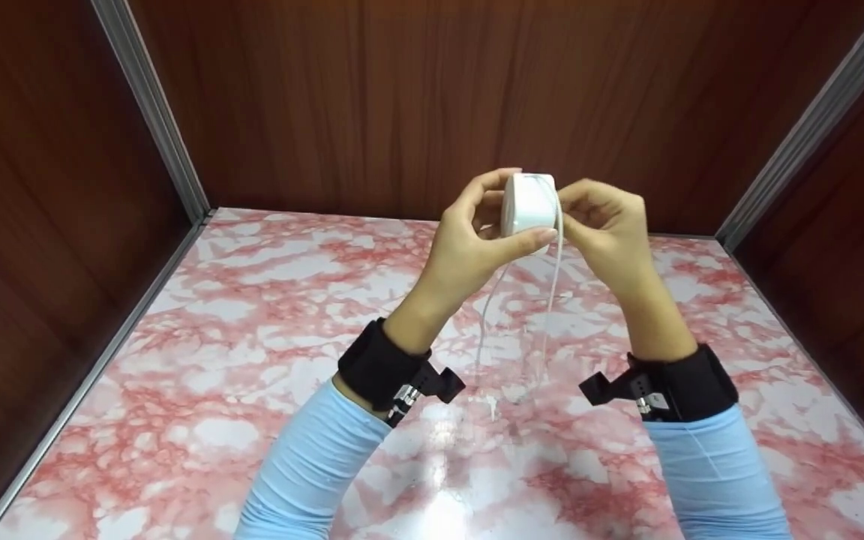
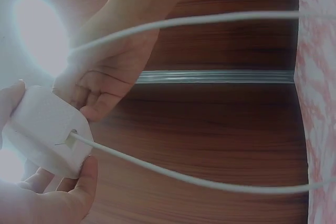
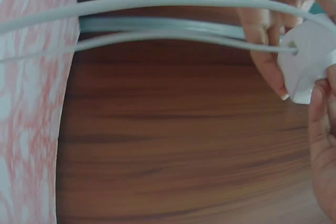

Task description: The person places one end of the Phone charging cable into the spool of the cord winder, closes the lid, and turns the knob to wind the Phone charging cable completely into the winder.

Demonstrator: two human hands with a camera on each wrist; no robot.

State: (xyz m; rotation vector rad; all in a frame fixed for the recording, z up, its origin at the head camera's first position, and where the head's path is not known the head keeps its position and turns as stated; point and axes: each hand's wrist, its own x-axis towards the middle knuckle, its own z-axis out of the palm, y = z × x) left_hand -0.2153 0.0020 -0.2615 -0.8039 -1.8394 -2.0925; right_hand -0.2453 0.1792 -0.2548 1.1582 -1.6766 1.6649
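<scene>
A white, rounded block with a thin white cable, resembling a power adapter [image 1: 531,201], is held up above the tabletop. My left hand [image 1: 469,229] grips it from the left, its thumb along the lower edge and its fingers at the far side. From the right, my right hand [image 1: 608,229] has curled fingers and thumb against the block; their tips are partly hidden behind the cable [image 1: 555,277]. One run of cable leaves a small slot in the block, seen in the left wrist view. Another run passes over the block's right side, and both hang down.
Under the hands lies a red-and-white marbled tabletop [image 1: 252,337]. Brown wood-grain panels [image 1: 372,105] stand at the back and sides, joined by metal corner posts [image 1: 154,112]. Each forearm wears a black wrist strap [image 1: 683,386] over a light blue sleeve [image 1: 717,472].
</scene>
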